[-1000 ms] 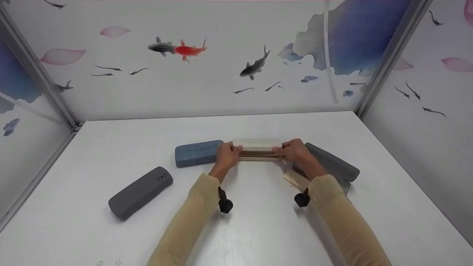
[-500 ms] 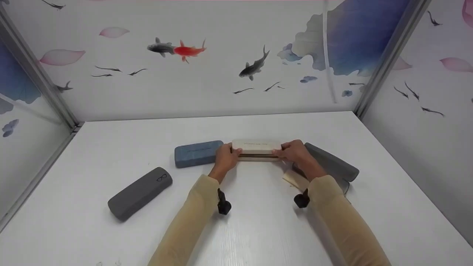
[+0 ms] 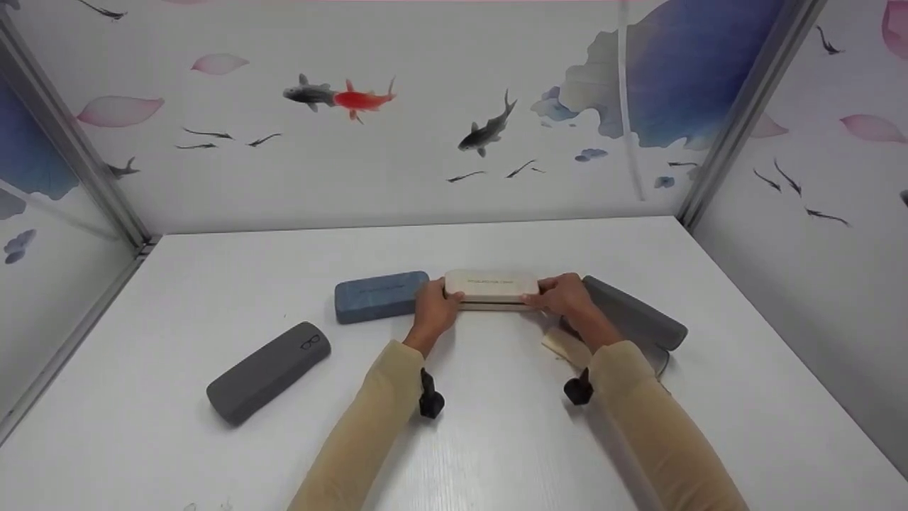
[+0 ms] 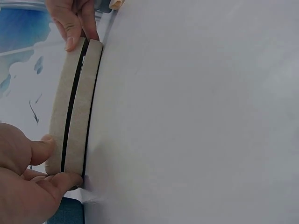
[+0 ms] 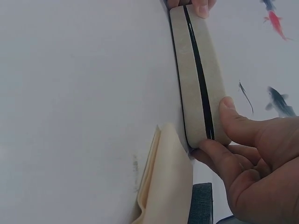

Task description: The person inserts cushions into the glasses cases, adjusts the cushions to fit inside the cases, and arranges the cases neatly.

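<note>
A cream glasses case (image 3: 492, 287) lies at the middle of the white table, its lid down with a narrow dark slit along the front. My left hand (image 3: 435, 311) grips its left end, thumb on the lid and fingers on the lower half, as the left wrist view also shows on the case (image 4: 74, 112). At the other end my right hand (image 3: 573, 301) pinches the case the same way. In the right wrist view, the dark slit runs the length of the case (image 5: 196, 74). Whatever is inside is hidden.
Left of the cream case is a blue glasses case (image 3: 379, 297). A grey case (image 3: 269, 372) with a glasses drawing lies nearer on the left. Behind my right hand are a dark grey case (image 3: 638, 312), apparently open, and a folded beige cloth (image 3: 566, 348).
The cream case's lid has come down, and the gap at its front has narrowed to a thin slit. Both hands have stayed at its ends.
</note>
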### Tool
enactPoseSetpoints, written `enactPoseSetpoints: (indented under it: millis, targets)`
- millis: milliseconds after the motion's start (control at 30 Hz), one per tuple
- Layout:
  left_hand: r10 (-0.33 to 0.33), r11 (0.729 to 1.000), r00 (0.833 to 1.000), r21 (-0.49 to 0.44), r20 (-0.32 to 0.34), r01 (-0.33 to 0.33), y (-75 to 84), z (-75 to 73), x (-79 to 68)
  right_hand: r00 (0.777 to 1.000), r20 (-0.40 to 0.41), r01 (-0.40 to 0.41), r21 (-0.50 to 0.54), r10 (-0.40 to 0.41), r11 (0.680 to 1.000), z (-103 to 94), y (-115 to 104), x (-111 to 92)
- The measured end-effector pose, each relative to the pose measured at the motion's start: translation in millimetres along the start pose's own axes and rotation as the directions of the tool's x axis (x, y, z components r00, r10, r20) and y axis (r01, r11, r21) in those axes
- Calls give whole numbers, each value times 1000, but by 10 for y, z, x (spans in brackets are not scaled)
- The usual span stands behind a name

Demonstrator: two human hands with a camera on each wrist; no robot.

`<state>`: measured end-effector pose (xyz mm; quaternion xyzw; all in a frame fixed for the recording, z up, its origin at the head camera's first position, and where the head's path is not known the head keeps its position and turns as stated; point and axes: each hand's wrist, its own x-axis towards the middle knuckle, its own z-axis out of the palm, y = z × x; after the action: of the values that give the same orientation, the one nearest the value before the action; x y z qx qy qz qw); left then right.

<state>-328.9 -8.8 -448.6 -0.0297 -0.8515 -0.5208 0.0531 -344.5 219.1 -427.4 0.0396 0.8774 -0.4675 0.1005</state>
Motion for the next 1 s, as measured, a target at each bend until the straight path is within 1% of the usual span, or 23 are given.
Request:
enactPoseSetpoints:
  millis: [233, 367, 467, 567, 700, 833, 900, 967, 1000]
  targets:
    - [8, 1000, 1000, -10, -3, -8, 5, 28, -8, 999, -41, -36, -38, 35, 999, 16, -43, 0]
    - [8, 1000, 1000, -6, -1, -8, 30, 35, -14, 998, -53, -44, -68, 40, 997, 21, -59, -8]
    - [-2, 1000, 1000, 20, 1, 2, 76, 37, -38, 998, -55, -25, -100, 19, 995, 47, -67, -30]
    - [-33, 999, 999, 38, 1, 33, 161, 42, -68, 997, -71, -7, -110, -1, 994, 68, -68, -62]
    - [-68, 996, 998, 52, -16, 69, 267, 56, -107, 995, -96, 4, -114, -15, 994, 78, -58, -127]
    - [-17, 996, 997, 87, -70, 23, 373, 26, -153, 996, -88, 27, -81, -34, 996, 76, -62, -234]
    - [22, 995, 995, 102, -101, -11, 444, -5, -167, 994, -96, 54, -66, -61, 996, 64, -74, -302]
    - [41, 995, 993, 92, -107, -31, 521, -34, -178, 990, -109, 82, -53, -87, 995, 40, -81, -369]
    - [40, 996, 994, 81, -102, -32, 559, -42, -184, 988, -121, 96, -48, -101, 994, 26, -82, -408]
